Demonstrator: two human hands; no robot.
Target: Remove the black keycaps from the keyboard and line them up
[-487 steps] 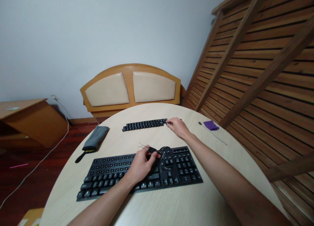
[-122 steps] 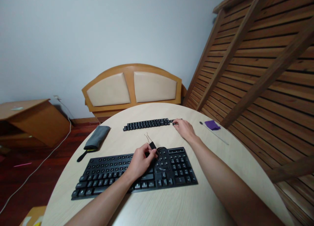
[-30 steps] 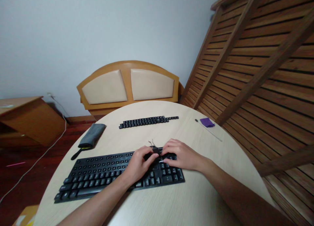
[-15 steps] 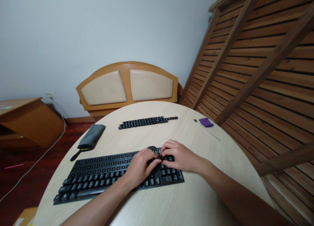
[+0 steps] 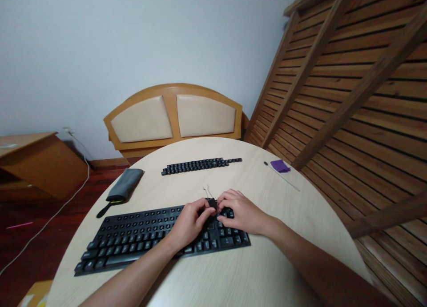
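A black keyboard (image 5: 133,236) lies across the table in front of me. Bare switches show in its upper left rows, while keycaps sit on the lower rows and the right side. Over its upper right part, my left hand (image 5: 191,220) pinches a black keycap puller (image 5: 212,203), whose two thin wires point up and away from me. Close beside it is my right hand (image 5: 242,211), fingers curled and tips drawn together at the puller's right side. Whatever lies between those right fingertips is too small and dark to make out.
Loose black keycaps (image 5: 196,166) stand in rows farther back on the round table (image 5: 273,262). A grey pouch (image 5: 125,185) lies at the left. At the right are a purple cloth (image 5: 280,166) and a thin brush-like stick (image 5: 283,177). A wooden slatted panel (image 5: 350,98) leans beyond.
The keycap puller has turned up in my left hand, so its wires now stand out above the fingers. My right fingertips have shifted slightly; the keyboard and loose keycaps look the same.
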